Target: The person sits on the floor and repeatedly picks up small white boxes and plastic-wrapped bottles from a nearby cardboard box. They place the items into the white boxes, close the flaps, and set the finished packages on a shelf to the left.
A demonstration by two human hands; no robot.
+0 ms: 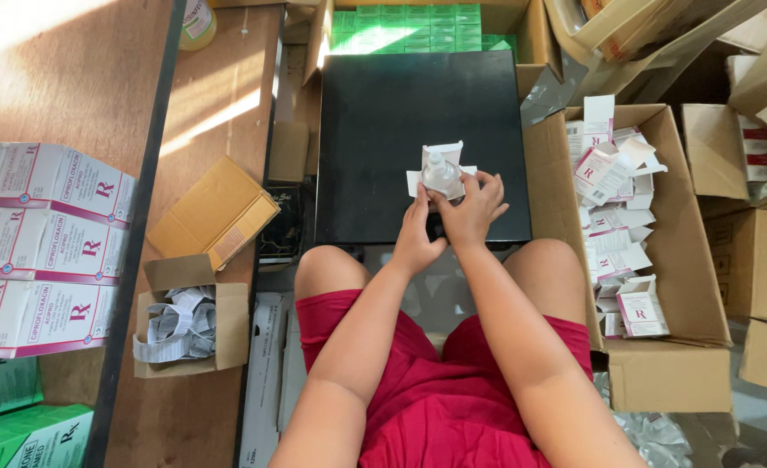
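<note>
Currently a small clear bottle (441, 173) sits on an unfolded white carton (442, 161), near the front edge of the black board (375, 130). Left hand (415, 236) and right hand (473, 206) both pinch it, grips closed on carton and bottle. Packing appears part done: the cardboard box (661, 364) at the right holds many flat cartons; folded paper leaflets (178, 322) fill a small box on the wooden bench (201, 113).

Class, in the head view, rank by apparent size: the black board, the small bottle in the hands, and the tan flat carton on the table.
1. black board
2. tan flat carton
3. small bottle
</note>
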